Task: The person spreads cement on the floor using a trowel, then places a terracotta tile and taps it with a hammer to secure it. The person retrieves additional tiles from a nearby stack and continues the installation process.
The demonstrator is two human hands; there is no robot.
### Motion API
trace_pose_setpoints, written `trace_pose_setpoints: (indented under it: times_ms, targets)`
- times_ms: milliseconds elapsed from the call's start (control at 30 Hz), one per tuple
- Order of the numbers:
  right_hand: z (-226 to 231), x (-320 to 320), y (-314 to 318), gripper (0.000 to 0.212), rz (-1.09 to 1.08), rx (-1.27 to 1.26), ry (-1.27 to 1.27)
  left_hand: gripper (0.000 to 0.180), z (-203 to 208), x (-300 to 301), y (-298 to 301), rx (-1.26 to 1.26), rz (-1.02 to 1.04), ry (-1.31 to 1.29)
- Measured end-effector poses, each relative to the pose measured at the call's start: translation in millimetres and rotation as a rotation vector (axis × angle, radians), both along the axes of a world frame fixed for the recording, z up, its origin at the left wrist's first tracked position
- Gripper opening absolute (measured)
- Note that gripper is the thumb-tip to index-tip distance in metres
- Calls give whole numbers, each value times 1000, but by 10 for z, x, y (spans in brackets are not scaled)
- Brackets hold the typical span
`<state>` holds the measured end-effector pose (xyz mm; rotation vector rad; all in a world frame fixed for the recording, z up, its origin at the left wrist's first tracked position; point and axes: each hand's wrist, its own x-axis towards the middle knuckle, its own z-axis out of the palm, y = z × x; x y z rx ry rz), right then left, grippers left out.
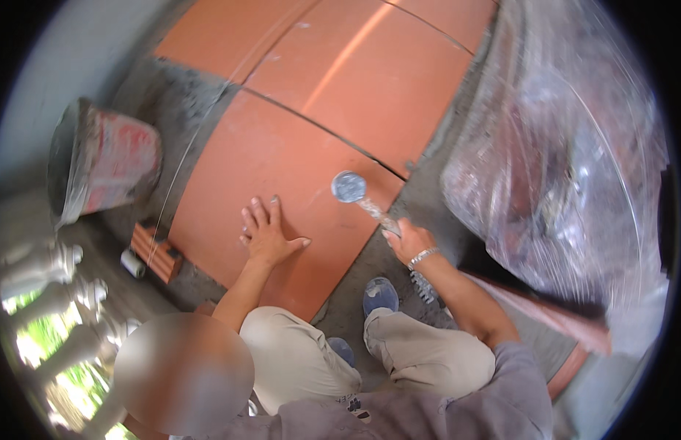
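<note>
My left hand [266, 233] lies flat on a large terracotta-coloured floor tile [230, 176], its fingers spread. My right hand [412, 242] is closed around the handle of a mallet [348, 187] with a round, grey-smeared head and a handle spotted with pale mortar. The mallet head is over the same tile, to the right of my left hand; I cannot tell whether it touches the surface. Beyond a dark joint, more tiles of the same colour [370, 81] continue. A thin string [181, 163] runs along the tile's left side.
A mortar-stained bucket [124, 158] lies tipped at the left. Near it sit a ridged orange brick piece [153, 253] and balusters [62, 293]. Clear plastic sheeting [553, 161] covers a heap at the right. A grey toothed object [422, 286] rests below my right wrist.
</note>
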<state>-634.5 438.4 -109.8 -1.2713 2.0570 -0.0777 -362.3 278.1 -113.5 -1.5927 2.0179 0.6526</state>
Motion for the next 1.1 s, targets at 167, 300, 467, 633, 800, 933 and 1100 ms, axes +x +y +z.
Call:
trace_pose_setpoints:
  times_ms: [167, 300, 467, 633, 800, 933, 1100]
  targets:
    - [-112, 7, -35, 40, 38, 93, 98, 123, 38, 87, -30, 33, 12, 36]
    - [39, 140, -218, 37, 115, -64, 81, 122, 78, 182, 10, 52, 44, 76]
    - [621, 384, -653, 38, 164, -588, -270, 126, -31, 362, 68, -44, 106, 179]
    - [603, 739, -795, 35, 80, -872, -1067, 127, -1, 808, 64, -96, 266, 37]
    - [23, 1043, -986, 35, 328, -466, -350, 128, 48, 998, 80, -7, 314, -57]
    - [48, 944, -1036, 37, 371, -510, -159, 129, -16, 1027, 89, -25, 285, -81]
    - [72, 959, -1002, 37, 231, -711, -590, 129, -46, 1035, 70, -38, 273, -87]
